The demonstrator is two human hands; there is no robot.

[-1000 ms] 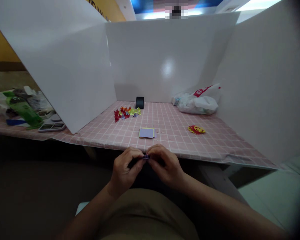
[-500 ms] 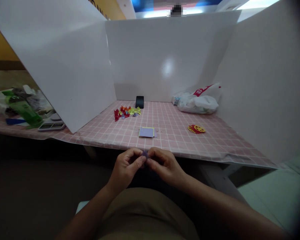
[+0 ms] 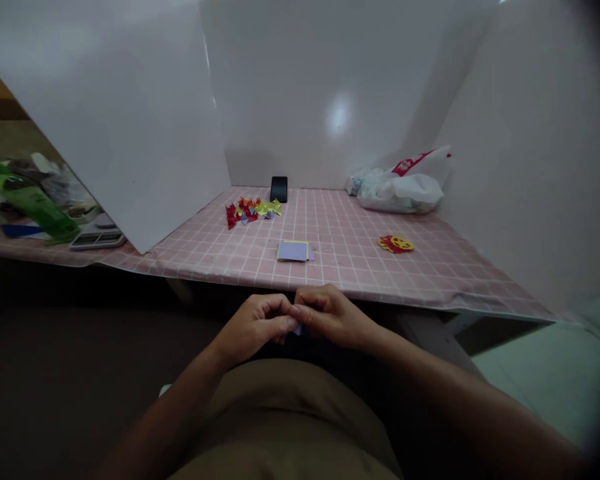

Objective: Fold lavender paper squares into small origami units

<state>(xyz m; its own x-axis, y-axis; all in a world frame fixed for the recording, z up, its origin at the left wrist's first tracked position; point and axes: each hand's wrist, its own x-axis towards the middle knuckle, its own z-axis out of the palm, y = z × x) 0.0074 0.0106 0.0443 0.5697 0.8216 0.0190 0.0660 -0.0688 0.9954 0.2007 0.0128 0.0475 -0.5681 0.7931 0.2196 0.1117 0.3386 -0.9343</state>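
Note:
Pinched between both hands is a small folded piece of purple paper (image 3: 298, 329), mostly hidden by the fingers. My left hand (image 3: 254, 327) grips it with thumb and fingertips. Against it, my right hand (image 3: 334, 319) has its thumb and index finger pressed on the same paper. Both hands are below the table's front edge, above my lap. On the table ahead lies a stack of square paper sheets (image 3: 293, 251), purple on top with yellow beneath. Further back at the left is a cluster of small folded paper pieces (image 3: 250, 209) in red, orange, yellow and purple.
The table (image 3: 340, 230) has a pink checked cover. A black phone-like object (image 3: 279, 189) leans at the back wall. At right are red and yellow cut-out shapes (image 3: 396, 244) and a white plastic bag (image 3: 405, 190). White panels enclose three sides. Beyond the left one are a scale (image 3: 99, 238) and green bottle (image 3: 37, 207).
The view has tilted down slightly. My hands have turned the purple paper, which now points downward instead of up, and the right fingers have come over the left fingertips.

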